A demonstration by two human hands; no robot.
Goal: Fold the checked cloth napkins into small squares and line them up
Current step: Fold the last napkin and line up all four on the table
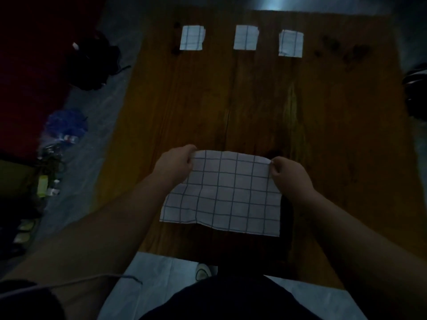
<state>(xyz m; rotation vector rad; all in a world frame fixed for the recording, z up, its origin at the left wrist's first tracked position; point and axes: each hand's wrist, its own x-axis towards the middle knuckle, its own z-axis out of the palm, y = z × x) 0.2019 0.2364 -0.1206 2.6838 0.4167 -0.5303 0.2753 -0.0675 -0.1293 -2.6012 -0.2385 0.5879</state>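
A white napkin with dark checks [224,195] is spread open near the front of the wooden table [254,100]. My left hand [175,163] pinches its far left corner and my right hand [288,175] pinches its far right corner, lifting the far edge slightly. The near edge lies flat on the wood. Three folded small squares stand in a row at the far end: one on the left [192,38], one in the middle [245,37], one on the right [291,43].
Dark clutter [92,63] and a blue bag [67,123] lie on the floor to the left of the table. A dark object [416,88] sits at the right edge. A shoe [203,271] shows below the table's front edge.
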